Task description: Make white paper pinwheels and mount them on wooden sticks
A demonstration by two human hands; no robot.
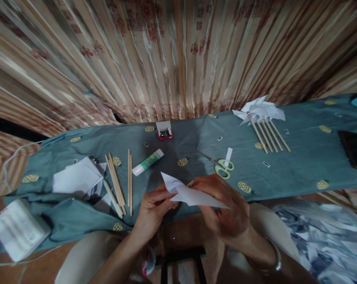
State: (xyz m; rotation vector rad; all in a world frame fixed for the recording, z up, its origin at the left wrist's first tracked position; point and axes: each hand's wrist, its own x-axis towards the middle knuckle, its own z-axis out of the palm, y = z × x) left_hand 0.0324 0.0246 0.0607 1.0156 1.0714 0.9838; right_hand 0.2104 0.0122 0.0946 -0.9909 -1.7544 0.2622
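A white folded paper (193, 196) with pointed corners is held between both hands above the table's near edge. My left hand (156, 207) pinches its left side between thumb and fingers. My right hand (222, 203) is closed round its right side, fingers curled behind the paper. Beyond my right hand lie green-handled scissors (222, 167), open, over a small white paper strip (228, 154). A green and white glue tube (148, 162) rests beyond my left hand. Further back, a small open red box (165, 133) holds small metal pieces.
Wooden sticks (116, 183) and a stack of white paper (76, 177) lie at left, near a white box-like object (20, 230). White paper pinwheels (261, 110) on sticks lie back right. A dark phone-like object (356, 150) is at far right. Striped curtains (178, 59) hang behind the table.
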